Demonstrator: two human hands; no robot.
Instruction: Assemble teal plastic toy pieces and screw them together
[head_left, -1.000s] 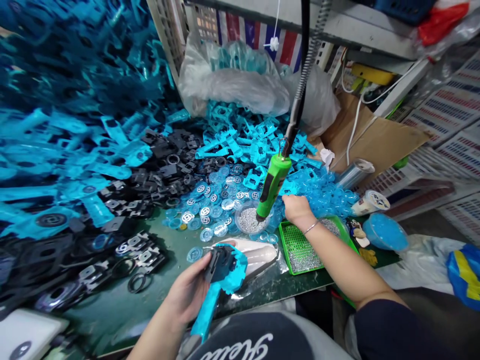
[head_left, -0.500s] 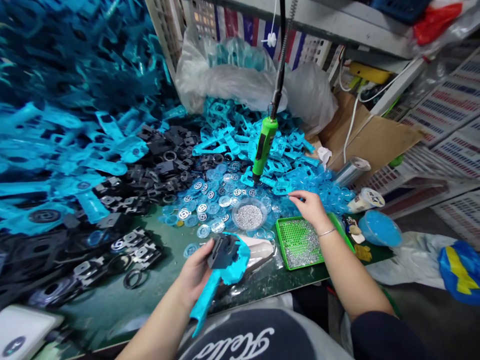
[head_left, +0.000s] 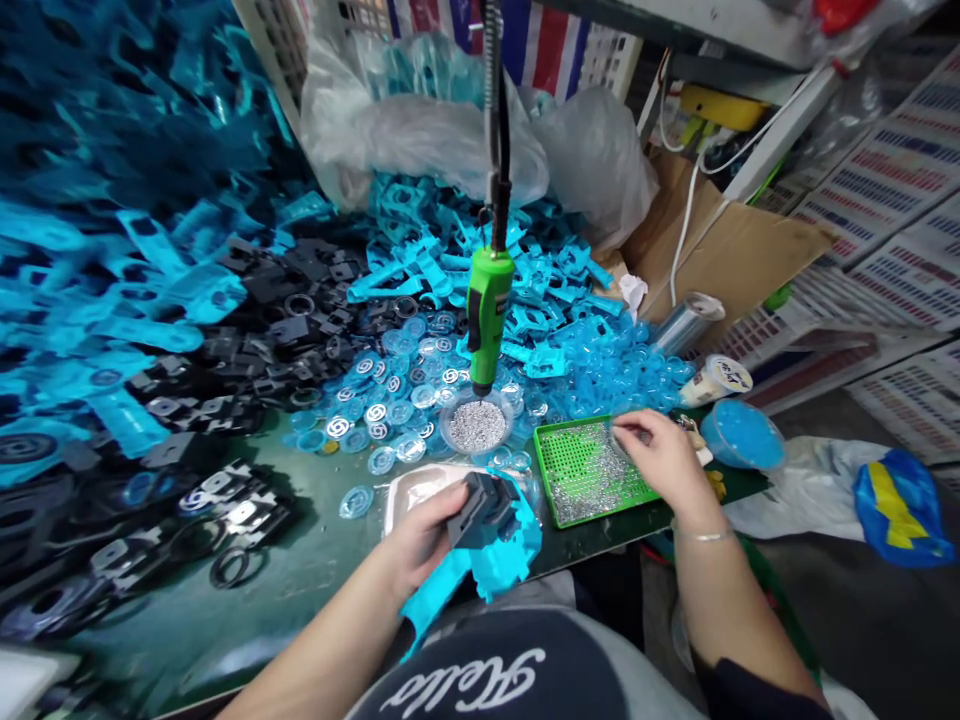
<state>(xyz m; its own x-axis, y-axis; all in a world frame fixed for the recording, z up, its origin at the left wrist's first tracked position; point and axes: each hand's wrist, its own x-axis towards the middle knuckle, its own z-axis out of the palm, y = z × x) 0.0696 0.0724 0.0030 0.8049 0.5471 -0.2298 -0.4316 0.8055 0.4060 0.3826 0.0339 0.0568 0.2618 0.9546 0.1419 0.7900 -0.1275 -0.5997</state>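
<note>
My left hand [head_left: 417, 535] is closed around a bright blue plastic part [head_left: 506, 555] with a black plastic piece [head_left: 480, 508] seated on it, above the table's front edge. My right hand [head_left: 664, 455] is over the right side of a green perforated tray [head_left: 562, 505], which is strewn with small silvery metal pieces [head_left: 604, 465]. Its thumb and fingers are pinched together; what is between them is too small to make out. A green electric screwdriver [head_left: 491, 320] hangs tip down over a clear round bowl [head_left: 448, 440] of small silvery pieces.
Clear blue discs [head_left: 401, 410] lie around the bowl. Black parts [head_left: 300, 290] and blue parts [head_left: 420, 265] are heaped behind, with more blue parts [head_left: 67, 240] at left. A white tray [head_left: 405, 490] is beside my left hand; a blue-filled tub [head_left: 742, 435] stands at right.
My right hand has come down and right, from the blue parts to over the green tray. The held blue and black part shifts slightly right. The screwdriver now hangs more upright, above the bowl.
</note>
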